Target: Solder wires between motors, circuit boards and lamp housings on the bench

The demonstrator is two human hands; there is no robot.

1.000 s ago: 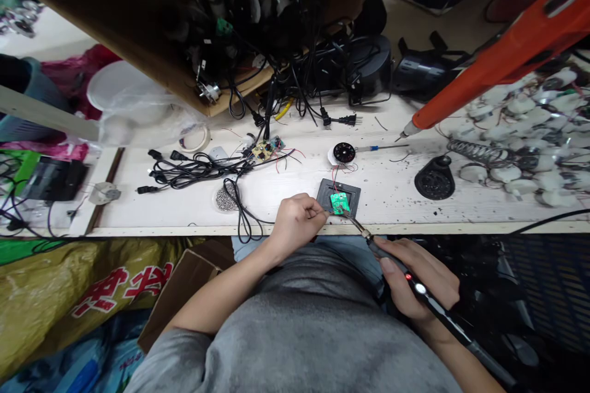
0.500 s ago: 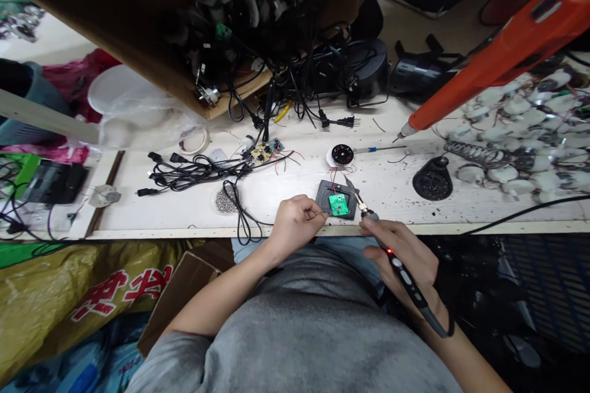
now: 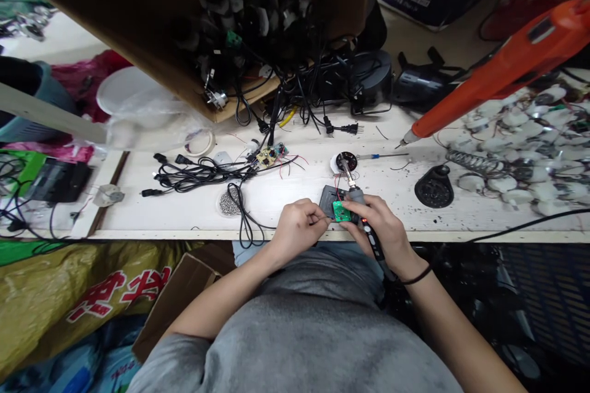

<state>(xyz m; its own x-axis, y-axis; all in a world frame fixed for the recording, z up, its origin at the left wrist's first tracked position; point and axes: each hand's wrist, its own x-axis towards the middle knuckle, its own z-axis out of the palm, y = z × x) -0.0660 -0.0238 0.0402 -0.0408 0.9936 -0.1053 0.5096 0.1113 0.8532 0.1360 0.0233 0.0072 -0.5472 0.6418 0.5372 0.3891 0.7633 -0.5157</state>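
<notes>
Right of centre at the bench's front edge, a green circuit board (image 3: pixel 342 211) lies over a dark grey square block (image 3: pixel 327 200). My right hand (image 3: pixel 378 225) holds a soldering iron (image 3: pixel 374 243), its metal tip pointing away over the round black part (image 3: pixel 346 162). The thumb and fingers of that hand reach the board's right side. My left hand (image 3: pixel 299 225) is pinched at the board's left edge; what lies between its fingertips is too small to name. Thin red wires run from the board toward the round part.
An orange electric screwdriver (image 3: pixel 498 73) slants in from the right, beside a pile of white parts (image 3: pixel 525 147). A black teardrop-shaped part (image 3: pixel 434 186), coiled black cables (image 3: pixel 198 174) and a dish of metal beads (image 3: pixel 229 202) lie on the bench (image 3: pixel 286 187). Behind stands a cardboard box (image 3: pixel 138 43).
My right hand has moved left and up to the board, bringing the iron with it. The board is lifted or shifted slightly on the block. The whole view has shifted a little.
</notes>
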